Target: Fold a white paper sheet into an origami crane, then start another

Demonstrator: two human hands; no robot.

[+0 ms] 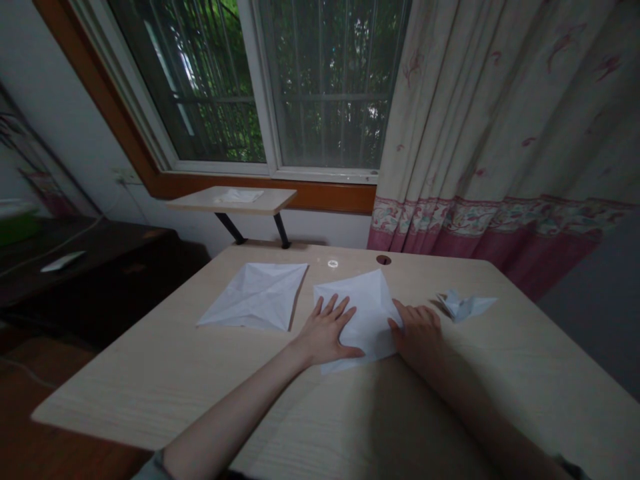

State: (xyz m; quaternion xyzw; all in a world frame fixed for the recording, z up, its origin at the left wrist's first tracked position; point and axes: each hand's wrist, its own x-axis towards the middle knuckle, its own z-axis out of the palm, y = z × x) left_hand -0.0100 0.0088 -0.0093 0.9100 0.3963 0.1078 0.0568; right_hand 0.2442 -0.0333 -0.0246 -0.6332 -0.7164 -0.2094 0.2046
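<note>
Both palms down on a folded white paper sheet (367, 307)

Your left hand (325, 330) lies open, fingers spread; your right hand (417, 332) rests open on the sheet's right edge. Neither grips it. A creased paper square (257, 297) lies beside it on the pale wood-grain desk (150, 373); a folded paper figure (465, 305) sits just past your right hand.

A small cream laminate shelf (200, 200) on black metal brackets stands below a white-framed window (200, 80) at the far side. A cream curtain with a pink floral border (490, 133) hangs at right. At left, a dark wooden cabinet (100, 267) holds a slim white object (63, 261) and a green bowl (17, 228).
</note>
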